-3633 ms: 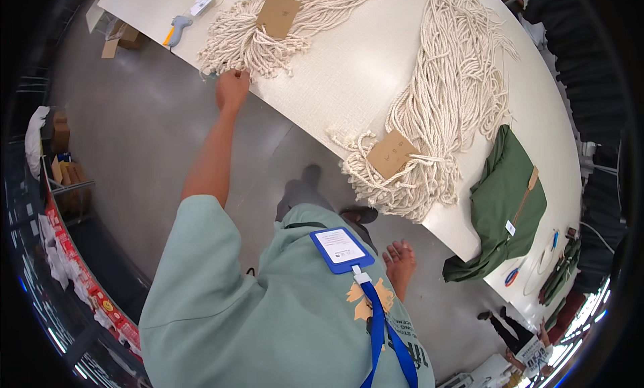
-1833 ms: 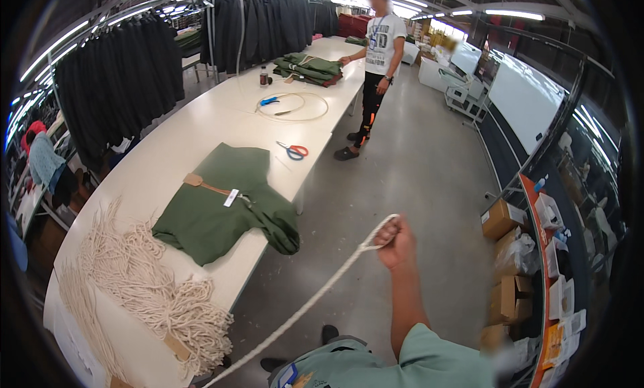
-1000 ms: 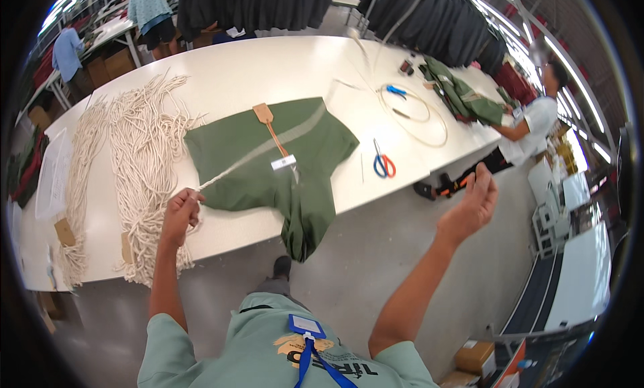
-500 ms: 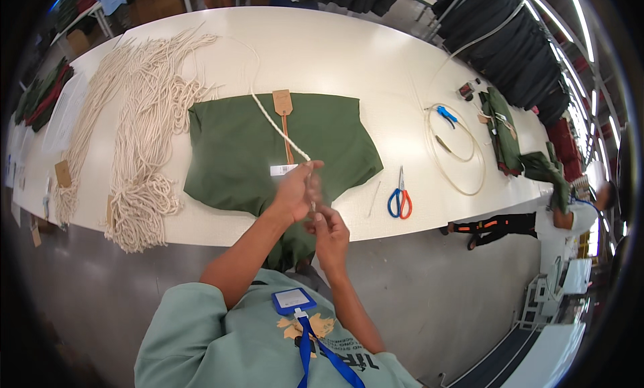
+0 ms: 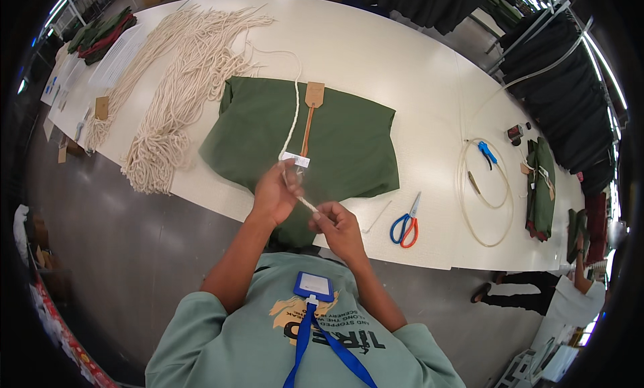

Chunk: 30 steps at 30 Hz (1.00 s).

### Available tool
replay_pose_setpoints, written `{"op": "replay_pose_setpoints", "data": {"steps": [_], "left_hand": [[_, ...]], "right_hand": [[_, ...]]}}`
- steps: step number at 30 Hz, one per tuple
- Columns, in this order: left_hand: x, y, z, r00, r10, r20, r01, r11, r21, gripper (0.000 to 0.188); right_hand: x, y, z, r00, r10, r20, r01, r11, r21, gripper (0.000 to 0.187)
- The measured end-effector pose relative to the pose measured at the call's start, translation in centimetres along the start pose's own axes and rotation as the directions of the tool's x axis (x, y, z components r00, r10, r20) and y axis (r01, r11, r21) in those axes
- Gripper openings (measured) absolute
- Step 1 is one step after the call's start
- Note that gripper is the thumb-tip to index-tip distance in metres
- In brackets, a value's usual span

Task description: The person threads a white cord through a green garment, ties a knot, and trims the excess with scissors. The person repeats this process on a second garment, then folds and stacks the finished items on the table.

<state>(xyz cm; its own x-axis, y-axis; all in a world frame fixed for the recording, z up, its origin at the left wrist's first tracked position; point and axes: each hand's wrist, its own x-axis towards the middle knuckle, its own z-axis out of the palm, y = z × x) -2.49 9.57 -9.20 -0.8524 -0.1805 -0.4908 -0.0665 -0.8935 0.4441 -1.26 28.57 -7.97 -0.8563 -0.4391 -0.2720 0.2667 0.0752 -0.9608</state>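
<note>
Diagonally, white cord [image 5: 308,205], running bodyward, left hand [image 5: 274,195] to right hand [image 5: 340,228]

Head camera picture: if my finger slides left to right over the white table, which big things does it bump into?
Small cream cord bundle, big cream cord bundle, spread green cloth, scissors, coiled hose, folded green cloth.

you wear a loose shirt [image 5: 235,351] of pale grey-green colour, and its wide short sleeves [image 5: 188,331] leave your forearms [image 5: 235,260] bare. on the chest there is a yellow-orange printed shape [image 5: 283,311], together with black lettering [image 5: 372,340], some large and some small. a blue lanyard [image 5: 301,346] hangs over it in two flat straps, and a whitish clip [image 5: 312,300] joins it to a blue-framed badge [image 5: 314,283] with a white card.
</note>
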Motion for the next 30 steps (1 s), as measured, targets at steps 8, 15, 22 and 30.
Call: {"op": "replay_pose_setpoints", "data": {"steps": [8,15,22,30], "left_hand": [[-1.7,-1.2,-1.3,0.819,0.565,-0.100,-0.379,0.664,0.645,0.034],[-5.5,-1.8,6.0,0.713,0.037,0.700,-0.693,0.189,0.696,0.049],[-4.5,-3.9,7.7,0.857,-0.128,0.500,-0.496,0.064,0.866,0.022],[-3.4,-5.0,6.2,0.897,-0.188,0.400,-0.382,0.124,0.916,0.021]], "right_hand": [[0.6,-3.4,-3.0,0.938,-0.342,-0.065,0.318,0.917,-0.243,0.019],[0.0,-5.3,-3.3,0.947,-0.279,-0.160,0.280,0.960,-0.015,0.012],[-1.7,-0.2,-9.2,0.892,-0.196,-0.407,0.257,0.961,0.101,0.015],[-3.5,13.4,-13.1,0.874,-0.222,-0.432,-0.157,0.713,-0.684,0.028]]}}
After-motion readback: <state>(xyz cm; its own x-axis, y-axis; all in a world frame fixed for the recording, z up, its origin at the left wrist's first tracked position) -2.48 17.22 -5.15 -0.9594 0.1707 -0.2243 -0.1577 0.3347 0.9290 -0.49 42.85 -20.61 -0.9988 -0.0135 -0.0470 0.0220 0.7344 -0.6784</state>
